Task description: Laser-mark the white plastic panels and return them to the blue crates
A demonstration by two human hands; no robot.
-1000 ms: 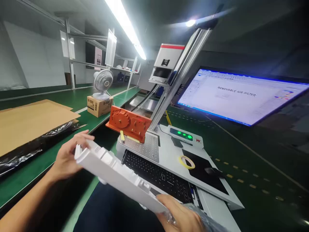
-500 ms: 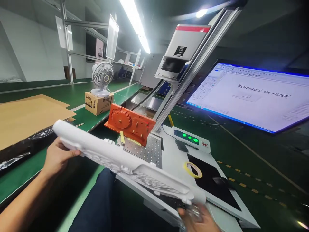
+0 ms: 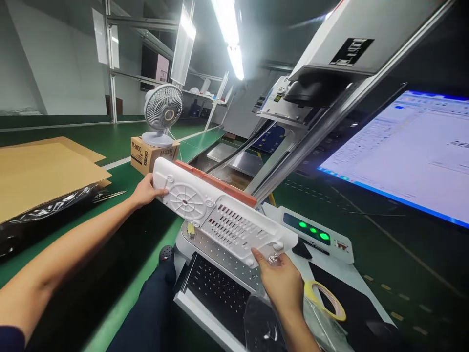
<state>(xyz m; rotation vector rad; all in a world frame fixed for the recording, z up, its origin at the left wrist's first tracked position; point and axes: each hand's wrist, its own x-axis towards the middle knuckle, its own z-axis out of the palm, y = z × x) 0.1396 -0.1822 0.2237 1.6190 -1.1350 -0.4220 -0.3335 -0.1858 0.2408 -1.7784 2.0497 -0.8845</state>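
A long white plastic panel (image 3: 234, 215) with a round spoked pattern and a grid of slots spans both hands, tilted down to the right. My left hand (image 3: 148, 190) grips its left end, thumb on the near face. At the lower right end, my right hand (image 3: 280, 278) holds the panel with the thumb on its face. Clear plastic film (image 3: 326, 325) hangs by the right wrist, and a bit of it shows at the fingers. Right behind the panel stands the orange fixture (image 3: 216, 181), mostly hidden; whether they touch I cannot tell. Under it is a perforated metal plate (image 3: 220, 254).
A laser-head-like machine (image 3: 311, 93) on a slanted rail hangs above right, near a monitor (image 3: 410, 151). A control box (image 3: 318, 234) with green lights and yellow tape roll (image 3: 330, 300) sit right. Left are a fan (image 3: 163, 110), a carton (image 3: 146, 154) and cardboard sheets (image 3: 51, 171).
Both hands have carried the white panel forward to the orange fixture and turned its patterned face toward me. My view has shifted closer to the machine.
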